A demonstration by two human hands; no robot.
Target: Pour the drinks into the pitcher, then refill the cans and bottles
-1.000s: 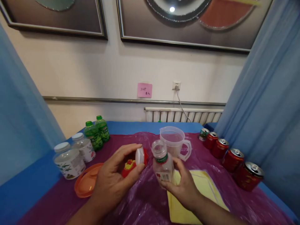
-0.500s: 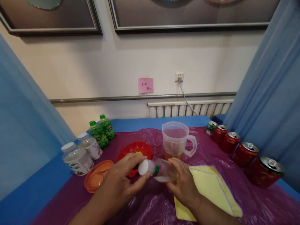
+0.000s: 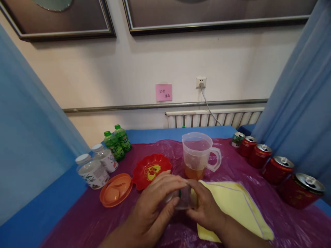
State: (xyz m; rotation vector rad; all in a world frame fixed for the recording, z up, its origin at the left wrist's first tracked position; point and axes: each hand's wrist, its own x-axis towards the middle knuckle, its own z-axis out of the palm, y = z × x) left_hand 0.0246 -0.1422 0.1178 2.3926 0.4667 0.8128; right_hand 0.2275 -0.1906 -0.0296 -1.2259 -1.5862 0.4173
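Fingers of the left hand (image 3: 151, 208) are curled over the neck end, and those of the right hand (image 3: 207, 209) clasped around the base end, of a clear bottle (image 3: 184, 199) held sideways above purple plastic sheeting (image 3: 181, 233). Apparently thin plastic, it is judged light, smooth and easily dented, best gripped at stiff neck and lower body without squeezing. Beyond are set a measuring jug (image 3: 198, 155) with amber liquid (image 3: 193, 174) and a red scalloped dish (image 3: 163, 164).
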